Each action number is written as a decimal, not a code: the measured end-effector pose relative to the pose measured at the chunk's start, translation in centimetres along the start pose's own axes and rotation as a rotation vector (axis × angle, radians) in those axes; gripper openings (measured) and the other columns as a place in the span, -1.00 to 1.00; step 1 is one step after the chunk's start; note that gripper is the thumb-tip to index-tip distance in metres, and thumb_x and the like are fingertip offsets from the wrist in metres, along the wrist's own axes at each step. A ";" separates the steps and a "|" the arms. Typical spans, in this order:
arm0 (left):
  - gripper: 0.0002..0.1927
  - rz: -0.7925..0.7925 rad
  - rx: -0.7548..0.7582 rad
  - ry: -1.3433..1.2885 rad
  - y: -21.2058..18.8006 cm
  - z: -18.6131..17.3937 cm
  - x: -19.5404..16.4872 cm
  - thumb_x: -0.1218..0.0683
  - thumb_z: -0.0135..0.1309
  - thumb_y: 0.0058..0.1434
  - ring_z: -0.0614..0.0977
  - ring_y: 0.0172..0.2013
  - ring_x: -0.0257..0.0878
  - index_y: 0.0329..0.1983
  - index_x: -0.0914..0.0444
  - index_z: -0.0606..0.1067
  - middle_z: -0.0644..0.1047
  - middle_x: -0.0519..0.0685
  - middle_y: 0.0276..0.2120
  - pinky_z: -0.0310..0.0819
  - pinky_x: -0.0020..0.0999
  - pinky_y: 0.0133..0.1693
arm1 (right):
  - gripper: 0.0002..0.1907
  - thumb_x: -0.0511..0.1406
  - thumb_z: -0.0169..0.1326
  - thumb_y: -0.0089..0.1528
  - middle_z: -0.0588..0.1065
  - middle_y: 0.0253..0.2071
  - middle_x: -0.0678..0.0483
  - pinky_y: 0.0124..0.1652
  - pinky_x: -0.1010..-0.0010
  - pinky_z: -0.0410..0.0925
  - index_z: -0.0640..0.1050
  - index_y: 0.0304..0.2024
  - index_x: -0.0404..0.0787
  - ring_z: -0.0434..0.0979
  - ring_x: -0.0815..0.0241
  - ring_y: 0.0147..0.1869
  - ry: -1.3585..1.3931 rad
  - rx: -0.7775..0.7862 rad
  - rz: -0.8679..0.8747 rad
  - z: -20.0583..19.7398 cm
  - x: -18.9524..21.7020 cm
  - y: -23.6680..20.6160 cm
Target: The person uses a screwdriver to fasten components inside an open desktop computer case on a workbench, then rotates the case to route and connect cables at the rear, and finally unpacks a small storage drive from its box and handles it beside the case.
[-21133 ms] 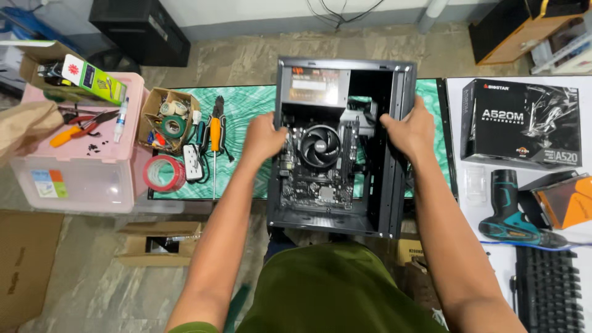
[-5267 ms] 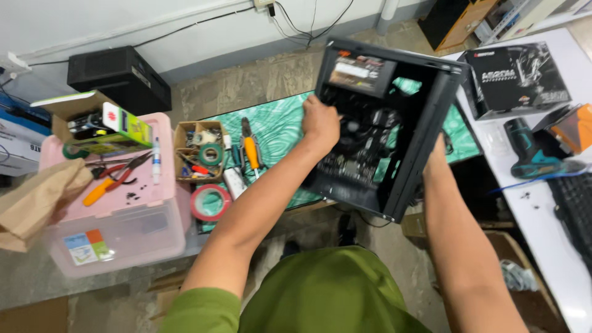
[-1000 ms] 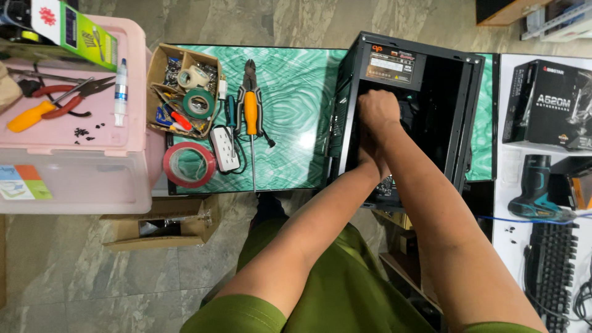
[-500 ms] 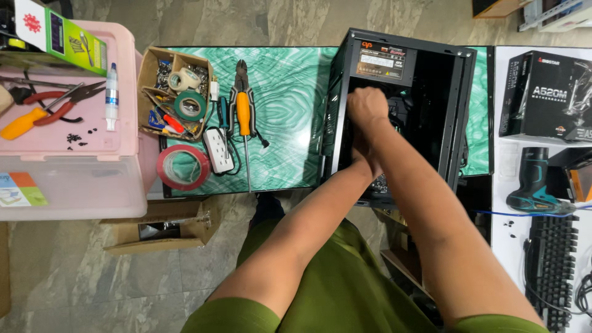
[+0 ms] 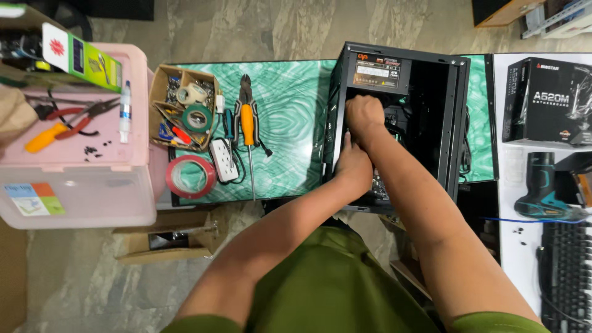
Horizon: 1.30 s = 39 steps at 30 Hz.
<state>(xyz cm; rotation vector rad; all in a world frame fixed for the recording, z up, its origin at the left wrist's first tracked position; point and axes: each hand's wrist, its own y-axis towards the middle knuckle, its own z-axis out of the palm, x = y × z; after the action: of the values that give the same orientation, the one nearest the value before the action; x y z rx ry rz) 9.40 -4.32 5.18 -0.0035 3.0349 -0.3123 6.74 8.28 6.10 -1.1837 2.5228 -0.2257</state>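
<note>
Case [image 5: 459, 117] stands open on your green counter [image 5: 290, 111], right of the pliers [image 5: 247, 117]. Your hands are inside it: right hand [image 5: 365, 115] fisted, left hand [image 5: 353, 165] just below; what either grips is hidden.

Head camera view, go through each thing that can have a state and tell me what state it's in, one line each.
Computer case: side panel off, interior exposed.
Left hand: inside the case; grip hidden.
Right hand: fist closed inside the case; contents hidden.
Cardboard parts box: open, holding tape rolls and small tools.
Pliers: lying on the green mat, handles closed.
Pink bin: lid on, tools lying on top.
Black product box: closed.
</note>
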 end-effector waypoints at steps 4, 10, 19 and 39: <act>-0.55 0.093 -0.055 -0.047 -5.4 -2.8 4.3 -0.02 0.01 0.33 0.14 0.50 0.23 0.17 0.35 0.42 0.35 0.30 0.30 -0.18 0.16 0.49 | -0.81 -0.32 0.07 0.21 0.65 -0.29 -0.02 -0.27 0.22 0.52 0.71 -0.32 -0.06 0.70 -0.02 -0.19 0.093 -0.064 -0.001 1.8 0.2 0.0; -0.27 -0.300 -0.598 -0.742 -5.7 -2.8 4.5 0.16 -0.09 0.36 0.16 0.44 0.38 0.52 0.43 -0.03 0.07 0.40 0.45 0.04 0.19 0.38 | -0.76 -0.23 0.01 0.27 0.63 -0.26 0.06 -0.17 0.24 0.38 0.70 -0.36 0.02 0.63 0.11 -0.12 -0.083 -0.106 -0.006 2.8 1.3 -0.7; -0.32 -0.515 -0.558 -0.803 -3.7 0.1 3.6 0.09 -0.12 0.44 0.46 0.17 0.25 0.58 0.22 0.00 0.43 0.28 0.18 0.36 0.05 0.19 | -0.75 -0.23 0.00 0.30 0.64 -0.30 0.09 0.01 0.21 0.27 0.70 -0.36 0.06 0.61 0.15 -0.10 -0.100 -0.182 -0.093 2.0 1.6 -0.9; -0.32 -0.510 -0.570 -0.727 -4.6 0.0 2.8 0.04 -0.16 0.47 0.53 0.02 0.29 0.58 0.15 -0.09 0.48 0.28 0.14 0.46 0.12 -0.06 | -0.83 -0.28 0.08 0.23 0.64 -0.24 0.08 -0.42 0.27 0.48 0.71 -0.30 -0.02 0.69 0.09 -0.16 -0.058 -0.270 -0.152 1.3 1.2 -0.4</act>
<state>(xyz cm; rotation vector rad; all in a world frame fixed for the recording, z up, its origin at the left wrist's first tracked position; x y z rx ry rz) 6.57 -8.85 5.87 -0.7496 2.2448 0.4421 6.78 7.05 4.75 -1.4632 2.4702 0.1158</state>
